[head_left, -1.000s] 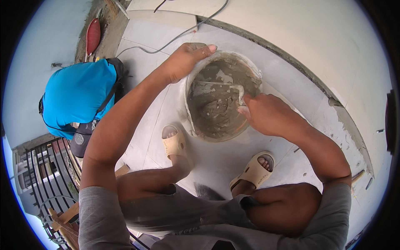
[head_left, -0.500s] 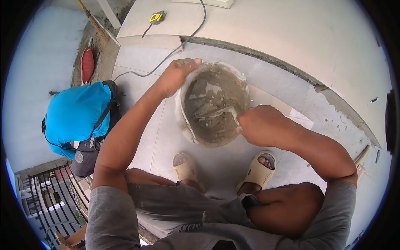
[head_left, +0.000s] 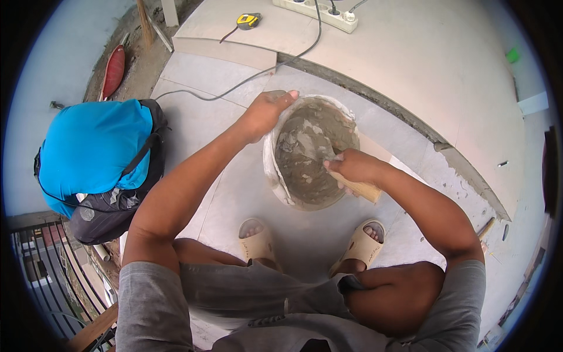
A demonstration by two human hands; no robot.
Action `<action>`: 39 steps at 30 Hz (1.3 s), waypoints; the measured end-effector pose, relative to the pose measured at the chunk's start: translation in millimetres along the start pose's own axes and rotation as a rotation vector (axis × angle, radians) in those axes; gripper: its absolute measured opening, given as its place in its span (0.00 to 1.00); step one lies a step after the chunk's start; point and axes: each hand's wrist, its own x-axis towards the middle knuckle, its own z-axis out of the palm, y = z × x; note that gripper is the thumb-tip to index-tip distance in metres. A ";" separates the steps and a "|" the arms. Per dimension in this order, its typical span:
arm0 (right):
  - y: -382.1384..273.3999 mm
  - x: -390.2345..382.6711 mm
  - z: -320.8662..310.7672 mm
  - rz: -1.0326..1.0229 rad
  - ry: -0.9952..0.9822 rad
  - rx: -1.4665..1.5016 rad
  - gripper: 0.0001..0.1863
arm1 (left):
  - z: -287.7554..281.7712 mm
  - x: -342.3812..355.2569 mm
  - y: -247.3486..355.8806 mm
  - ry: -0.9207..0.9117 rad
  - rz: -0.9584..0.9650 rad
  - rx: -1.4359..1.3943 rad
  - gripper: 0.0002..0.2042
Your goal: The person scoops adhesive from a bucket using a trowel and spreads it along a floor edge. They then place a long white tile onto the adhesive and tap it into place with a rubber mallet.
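Note:
A white bucket (head_left: 271, 161) stands on the tiles in front of my feet, its wall smeared with grey. Wet grey mortar (head_left: 302, 179) fills part of it, with lumps and paler patches on top. My left hand (head_left: 264, 116) is closed on the bucket's far-left rim, thumb lying along the edge. Over the right side of the bucket, my right hand (head_left: 356, 166) grips a trowel by its wooden handle (head_left: 366, 190). The handle's end sticks out toward my right foot. The trowel's mortar-coated blade points into the bucket and is hard to tell from the mix.
A blue-covered backpack (head_left: 97, 149) sits at the left. A grey cable (head_left: 252, 77) crosses the tiles toward a white power strip (head_left: 319, 13). Beyond lie a yellow tape measure (head_left: 248, 22) and a red scoop-like object (head_left: 114, 71). A rough gap (head_left: 375, 97) runs between tile levels.
My right hand has turned, so the wooden handle now shows and the blade lies deeper in the mortar. The view has shifted, bringing more of the power strip into sight. My left hand keeps its hold.

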 end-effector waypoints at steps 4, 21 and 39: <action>-20.2 -21.8 -18.7 -0.048 0.001 -0.264 0.24 | -2.9 6.6 -0.6 -0.038 0.034 -0.032 0.27; -26.6 -40.8 2.3 -0.533 0.444 -1.188 0.12 | -31.0 6.2 0.4 0.002 -0.053 -0.028 0.26; -67.0 -42.1 -0.8 -0.739 0.570 -1.347 0.08 | -12.1 17.9 8.3 0.036 -0.078 -0.151 0.24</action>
